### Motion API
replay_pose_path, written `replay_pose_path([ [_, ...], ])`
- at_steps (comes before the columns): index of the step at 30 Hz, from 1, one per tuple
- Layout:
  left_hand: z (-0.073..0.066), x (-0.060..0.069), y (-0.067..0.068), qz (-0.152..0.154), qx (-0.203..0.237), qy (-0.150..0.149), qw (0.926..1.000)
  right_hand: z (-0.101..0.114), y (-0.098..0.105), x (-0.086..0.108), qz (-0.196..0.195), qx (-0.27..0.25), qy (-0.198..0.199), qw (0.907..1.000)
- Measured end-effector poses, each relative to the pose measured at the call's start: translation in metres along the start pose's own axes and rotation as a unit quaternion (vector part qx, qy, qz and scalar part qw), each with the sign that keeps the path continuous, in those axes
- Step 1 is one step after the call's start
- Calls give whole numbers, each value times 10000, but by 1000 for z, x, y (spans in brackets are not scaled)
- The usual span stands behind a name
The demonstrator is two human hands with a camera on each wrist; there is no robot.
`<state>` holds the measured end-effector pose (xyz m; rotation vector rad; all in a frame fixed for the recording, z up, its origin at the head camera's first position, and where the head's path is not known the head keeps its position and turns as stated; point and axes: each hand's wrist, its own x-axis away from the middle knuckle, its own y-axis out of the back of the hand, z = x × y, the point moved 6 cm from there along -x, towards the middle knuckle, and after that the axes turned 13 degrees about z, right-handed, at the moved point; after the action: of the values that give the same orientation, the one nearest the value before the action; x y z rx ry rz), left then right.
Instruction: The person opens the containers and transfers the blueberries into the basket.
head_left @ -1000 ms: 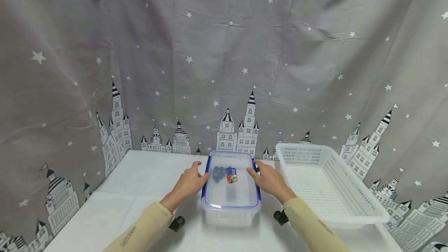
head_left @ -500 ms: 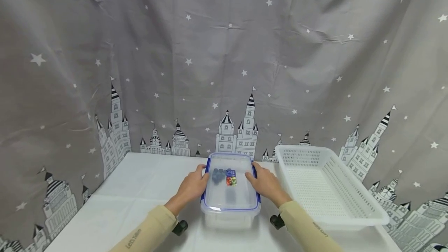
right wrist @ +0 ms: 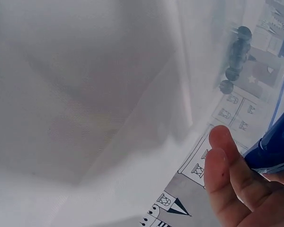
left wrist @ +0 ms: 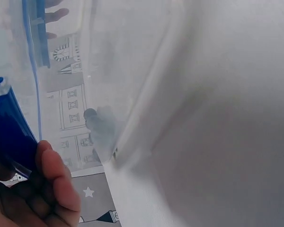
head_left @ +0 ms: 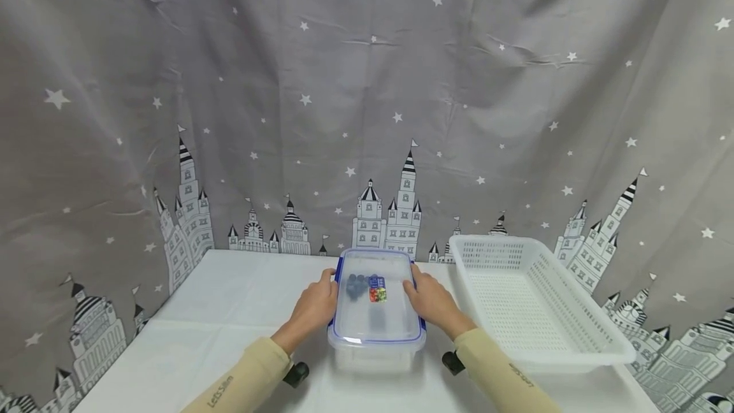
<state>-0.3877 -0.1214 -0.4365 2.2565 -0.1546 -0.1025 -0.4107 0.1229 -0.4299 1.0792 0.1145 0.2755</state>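
Observation:
A clear lidded box (head_left: 376, 330) with a blue seal line and blue side latches stands on the white table. Dark blue round things (head_left: 357, 287) show through its lid, beside a colourful label (head_left: 378, 290). My left hand (head_left: 312, 304) grips the box's left side; in the left wrist view its curled fingers are at a blue latch (left wrist: 12, 132). On the opposite side my right hand (head_left: 434, 301) grips the box, its thumb at the lid's edge. The right wrist view has its fingers beside the other blue latch (right wrist: 274, 144). The thumbs are mostly hidden in the wrist views.
To the right of the box is a white perforated basket (head_left: 573, 359). The white table (head_left: 229, 298) extends left of the hands. Behind it hangs a grey curtain (head_left: 344, 81) printed with stars and castles.
Both hands have closed in on the box's sides, and their fingers now curl round its edges. The left thumb has drawn in toward the side. The box stands about where it was.

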Motion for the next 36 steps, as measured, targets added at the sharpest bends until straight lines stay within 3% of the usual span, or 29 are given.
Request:
replay_pose_path([
  [13,2,-3,4,40,286,44,9996,3,5,0,34,108,15,9999],
  [21,26,-2,0,-149,782,158,9967,-1,0,-1,69,-4,-104,9999],
  [30,23,0,9,-311,335,369,9983,-5,0,1,15,-127,-143,9998],
  [36,17,1,14,-694,44,179,9974,-5,-4,-2,30,-200,-138,9997],
])
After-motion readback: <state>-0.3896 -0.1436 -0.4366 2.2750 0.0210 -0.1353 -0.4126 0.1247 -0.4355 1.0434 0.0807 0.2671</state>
